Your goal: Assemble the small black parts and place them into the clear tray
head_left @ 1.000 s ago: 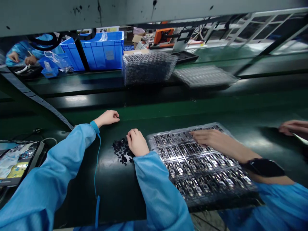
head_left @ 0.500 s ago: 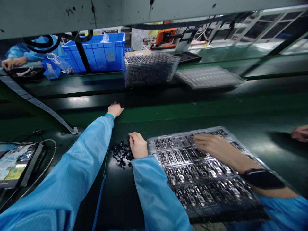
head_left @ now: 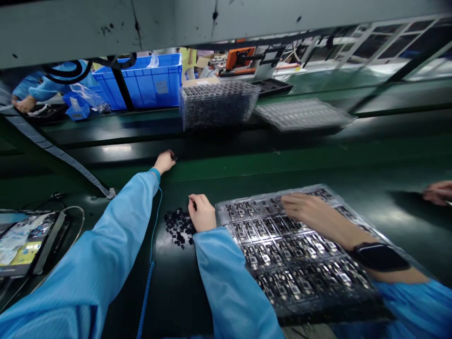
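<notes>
My left hand (head_left: 164,161) is stretched forward to the far edge of the dark green belt (head_left: 247,174), fingers pinched on a small black part (head_left: 174,157). My right hand (head_left: 202,212) rests curled on the belt, touching a pile of small black parts (head_left: 177,227) on its left. What its fingers hold, if anything, is hidden. Just right of it lies a clear tray of several small electronic components (head_left: 282,254). A co-worker's hand (head_left: 306,209) with a black watch (head_left: 379,256) lies on that tray.
A stack of clear trays (head_left: 217,102) and a single tray (head_left: 303,114) sit on the far shelf beside a blue bin (head_left: 141,82). A tablet-like device (head_left: 24,242) lies at the left. Another hand (head_left: 438,192) shows at the right edge, and a person in blue (head_left: 31,92) works at the far left.
My left hand has reached forward from the near belt to its far edge and closed on a small black part. My right hand and the co-worker's hand have barely moved.
</notes>
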Demonstrator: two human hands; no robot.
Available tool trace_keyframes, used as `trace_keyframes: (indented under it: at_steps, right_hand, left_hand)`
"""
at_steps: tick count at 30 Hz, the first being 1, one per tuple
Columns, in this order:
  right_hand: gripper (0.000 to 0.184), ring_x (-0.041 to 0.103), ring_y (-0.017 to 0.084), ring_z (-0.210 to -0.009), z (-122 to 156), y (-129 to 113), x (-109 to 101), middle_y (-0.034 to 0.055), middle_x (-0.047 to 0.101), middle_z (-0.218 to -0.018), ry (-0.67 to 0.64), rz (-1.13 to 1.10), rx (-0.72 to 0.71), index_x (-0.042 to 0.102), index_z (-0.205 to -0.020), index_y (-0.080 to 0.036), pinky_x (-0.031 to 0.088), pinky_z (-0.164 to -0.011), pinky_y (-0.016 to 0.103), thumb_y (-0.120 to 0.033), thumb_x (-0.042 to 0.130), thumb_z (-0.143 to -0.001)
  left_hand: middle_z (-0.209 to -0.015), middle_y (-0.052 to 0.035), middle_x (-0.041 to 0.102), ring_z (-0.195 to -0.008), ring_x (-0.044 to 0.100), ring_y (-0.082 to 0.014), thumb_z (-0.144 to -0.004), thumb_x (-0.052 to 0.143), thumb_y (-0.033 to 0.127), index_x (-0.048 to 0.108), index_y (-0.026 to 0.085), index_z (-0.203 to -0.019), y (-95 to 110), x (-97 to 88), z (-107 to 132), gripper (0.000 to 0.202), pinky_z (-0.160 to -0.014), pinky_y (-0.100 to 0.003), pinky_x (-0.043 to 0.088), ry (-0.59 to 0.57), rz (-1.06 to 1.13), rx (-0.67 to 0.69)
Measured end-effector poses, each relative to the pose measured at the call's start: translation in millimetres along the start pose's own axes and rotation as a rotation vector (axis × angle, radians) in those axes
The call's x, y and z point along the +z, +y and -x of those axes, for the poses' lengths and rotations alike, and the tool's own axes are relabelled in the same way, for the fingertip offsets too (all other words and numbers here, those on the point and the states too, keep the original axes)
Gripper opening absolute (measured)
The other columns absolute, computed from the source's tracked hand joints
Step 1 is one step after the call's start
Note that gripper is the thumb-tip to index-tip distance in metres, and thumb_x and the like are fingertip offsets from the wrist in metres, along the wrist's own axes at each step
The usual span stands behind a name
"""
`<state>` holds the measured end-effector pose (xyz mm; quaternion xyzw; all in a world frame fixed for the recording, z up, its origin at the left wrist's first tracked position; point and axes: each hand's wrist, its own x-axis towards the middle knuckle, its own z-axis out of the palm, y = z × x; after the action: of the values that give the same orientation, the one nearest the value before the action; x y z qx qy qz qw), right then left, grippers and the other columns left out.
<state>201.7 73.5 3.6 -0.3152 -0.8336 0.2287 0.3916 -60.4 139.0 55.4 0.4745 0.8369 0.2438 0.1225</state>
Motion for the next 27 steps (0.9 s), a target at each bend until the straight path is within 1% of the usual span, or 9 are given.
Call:
trace_keyframes:
  at_steps: [5, 8, 11, 13, 15, 18, 22, 24, 27]
  right_hand:
    - [0.026, 0.067, 0.020, -0.089, -1.3, 1.5, 2.2, 0.0095, 0.069, -0.098, -0.002, -0.072, 0.009, 0.068, -0.101, -0.019, 0.054, -0.085, 0.029, -0.013, 0.045, -0.091]
    - [0.022, 0.067, 0.019, -0.082, -1.4, 0.4, 3.1, 0.0084, 0.069, -0.092, 0.038, -0.122, 0.032, 0.068, -0.095, -0.019, 0.054, -0.080, 0.028, -0.015, 0.047, -0.090]
    - [0.016, 0.065, 0.017, -0.071, -2.0, -2.4, 2.3, 0.0054, 0.068, -0.080, 0.122, -0.125, 0.075, 0.067, -0.084, -0.019, 0.054, -0.071, 0.027, -0.020, 0.052, -0.090]
    - [0.014, 0.064, 0.016, -0.063, -2.8, -4.1, 1.4, 0.0035, 0.067, -0.073, 0.172, -0.145, 0.093, 0.067, -0.083, -0.019, 0.053, -0.065, 0.026, -0.024, 0.056, -0.089]
    - [0.014, 0.063, 0.016, -0.059, -3.6, -4.9, 1.0, 0.0029, 0.069, -0.071, 0.192, -0.187, 0.099, 0.069, -0.084, -0.019, 0.054, -0.062, 0.026, -0.028, 0.060, -0.089]
    - [0.017, 0.066, 0.017, -0.060, -4.0, -4.5, 0.6, 0.0039, 0.073, -0.075, 0.172, -0.255, 0.132, 0.073, -0.082, -0.019, 0.057, -0.063, 0.028, -0.033, 0.064, -0.088]
    - [0.017, 0.073, 0.022, -0.078, -3.6, -5.5, -1.1, 0.0057, 0.077, -0.089, 0.078, -0.342, 0.152, 0.077, -0.087, -0.021, 0.059, -0.078, 0.033, -0.032, 0.064, -0.089]
    - [0.018, 0.073, 0.022, -0.085, -3.1, -7.8, -1.6, 0.0060, 0.077, -0.095, 0.017, -0.389, 0.160, 0.078, -0.092, -0.021, 0.059, -0.082, 0.034, -0.030, 0.062, -0.090]
    - [0.018, 0.074, 0.022, -0.084, -0.8, -12.7, 0.7, 0.0057, 0.077, -0.095, -0.033, -0.484, 0.228, 0.077, -0.095, -0.021, 0.060, -0.081, 0.034, -0.032, 0.064, -0.089]
  left_hand:
    - [-0.079, -0.0054, 0.070, -0.067, 0.066, -0.0153, -0.081, 0.067, 0.020, 0.064, 0.012, -0.104, -3.6, -35.1, 44.6, 0.024, -0.069, -0.031, 0.056, -0.015, 0.282, 0.021]
    - [-0.076, -0.0034, 0.067, -0.064, 0.065, -0.0137, -0.075, 0.075, 0.024, 0.063, 0.012, -0.101, -9.0, -56.1, 85.7, 0.031, -0.062, -0.028, 0.055, -0.041, 0.698, 0.038]
    - [-0.074, -0.0014, 0.065, -0.062, 0.064, -0.0124, -0.068, 0.083, 0.027, 0.064, 0.012, -0.098, -13.8, -64.1, 129.9, 0.038, -0.060, -0.026, 0.054, -0.091, 0.941, -0.019]
    - [-0.072, -0.0011, 0.065, -0.061, 0.063, -0.0116, -0.065, 0.086, 0.028, 0.065, 0.012, -0.096, -14.4, -58.4, 155.6, 0.040, -0.057, -0.024, 0.052, -0.158, 1.053, -0.092]
    - [-0.070, -0.0014, 0.066, -0.060, 0.063, -0.0115, -0.062, 0.088, 0.029, 0.067, 0.011, -0.094, -12.7, -44.8, 174.7, 0.043, -0.055, -0.023, 0.051, -0.270, 1.126, -0.161]
    - [-0.068, -0.0022, 0.067, -0.060, 0.064, -0.0121, -0.060, 0.090, 0.030, 0.068, 0.010, -0.091, -8.5, -17.6, 189.0, 0.043, -0.057, -0.023, 0.051, -0.355, 1.163, -0.205]
    - [-0.072, -0.0036, 0.071, -0.063, 0.066, -0.0128, -0.062, 0.087, 0.032, 0.071, 0.011, -0.090, -7.2, 11.1, 190.8, 0.039, -0.065, -0.026, 0.054, -0.322, 1.143, -0.172]
    - [-0.073, -0.0037, 0.072, -0.064, 0.067, -0.0136, -0.064, 0.086, 0.033, 0.071, 0.011, -0.091, -8.5, 18.2, 190.2, 0.038, -0.069, -0.027, 0.055, -0.292, 1.102, -0.151]
    - [-0.077, -0.0047, 0.074, -0.068, 0.069, -0.0158, -0.067, 0.083, 0.033, 0.072, 0.012, -0.094, -10.3, 21.7, 191.8, 0.036, -0.072, -0.029, 0.057, -0.269, 1.048, -0.119]
